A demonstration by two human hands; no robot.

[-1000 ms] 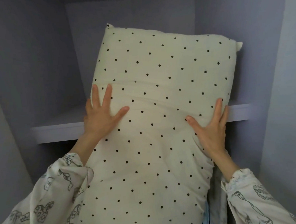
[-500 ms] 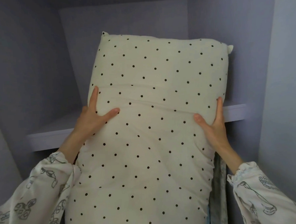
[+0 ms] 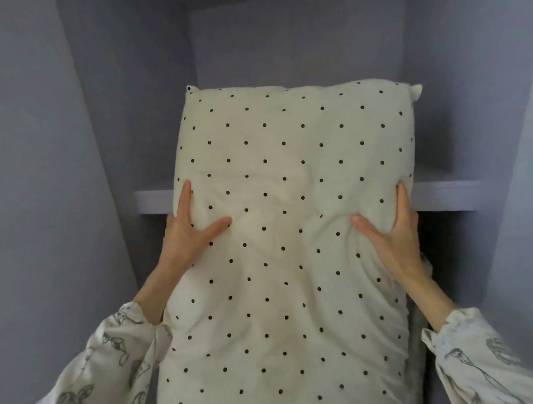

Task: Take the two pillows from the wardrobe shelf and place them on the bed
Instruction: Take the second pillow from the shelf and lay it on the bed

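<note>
Polka-dot pillow (image 3: 291, 231): one in view, cream fabric with small black dots, soft, rectangular, creased where gripped. Stands tilted, upper part leaning over wardrobe shelf (image 3: 444, 194) edge, lower part hanging below both hands. Left hand (image 3: 188, 227) grips left edge, thumb dug into front, fingers wrapped behind. Right hand (image 3: 393, 229) grips right edge same way. Two patterned sleeves (image 3: 113, 358). Grey wardrobe walls close beside each hand. Greyish fabric (image 3: 417, 333) under right wrist, kind unclear.

Both hands, left (image 3: 188, 233) and right (image 3: 393, 238), raised, thumbs spread, gripping
</note>
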